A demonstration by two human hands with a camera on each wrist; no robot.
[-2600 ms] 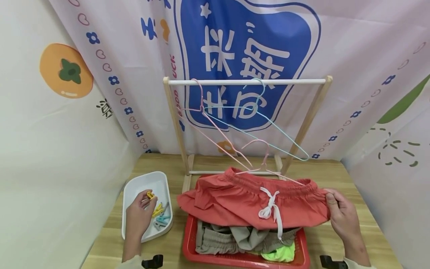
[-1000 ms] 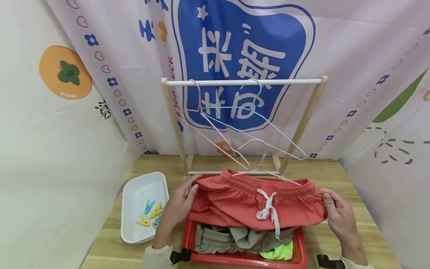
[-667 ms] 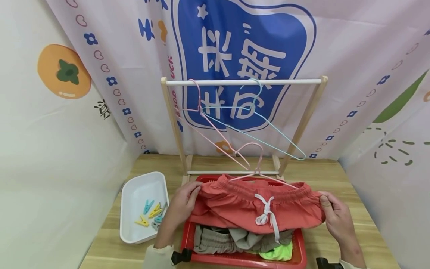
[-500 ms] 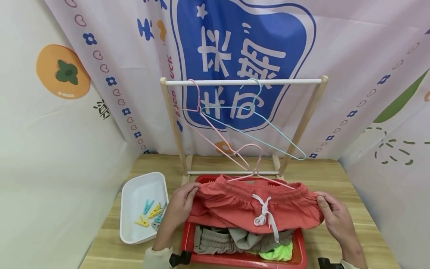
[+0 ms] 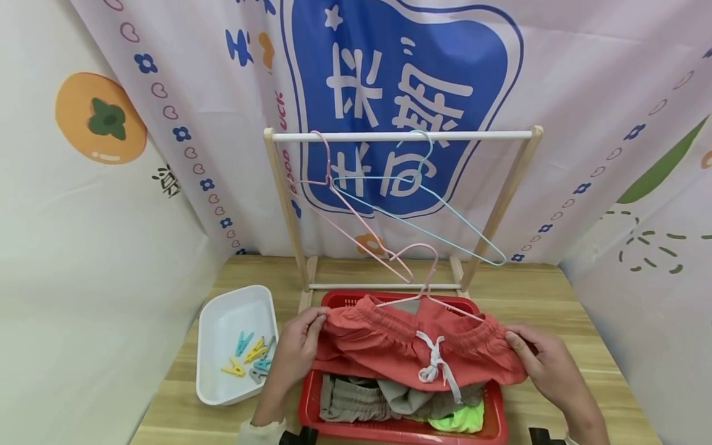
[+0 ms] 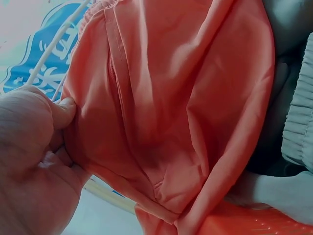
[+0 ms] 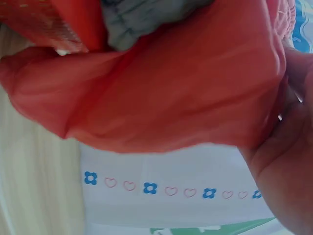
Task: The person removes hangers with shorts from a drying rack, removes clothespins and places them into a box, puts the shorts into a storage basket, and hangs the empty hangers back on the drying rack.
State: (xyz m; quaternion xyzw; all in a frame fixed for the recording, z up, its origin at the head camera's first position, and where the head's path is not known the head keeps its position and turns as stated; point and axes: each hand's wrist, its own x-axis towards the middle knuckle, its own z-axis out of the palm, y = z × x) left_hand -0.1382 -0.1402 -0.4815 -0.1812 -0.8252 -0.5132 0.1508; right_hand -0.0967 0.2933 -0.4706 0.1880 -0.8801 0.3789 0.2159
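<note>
Red shorts (image 5: 384,352) with a white drawstring bow (image 5: 431,364) hang between my two hands in the head view. My left hand (image 5: 297,346) pinches their left side, thumb in front. On the other side my right hand (image 5: 547,364) grips the right edge of the same shorts. A pink hanger (image 5: 425,278) sits inside the waistband, its hook pointing up. Both wrist views show the red cloth stretching away from the hands; the left hand's thumb (image 6: 63,112) presses on the fabric.
Below the shorts stands a red basket (image 5: 495,426) holding grey clothing (image 5: 356,402) and a neon green piece (image 5: 458,420). A white tray (image 5: 211,377) with several clothespins (image 5: 256,349) is at left. Behind, a rack (image 5: 478,135) carries a pink hanger (image 5: 329,167) and a blue hanger (image 5: 450,204).
My left hand has put a yellow clothespin into the tray and taken the shorts' left side. The shorts have come down slightly; my right hand has shifted inward to the left.
</note>
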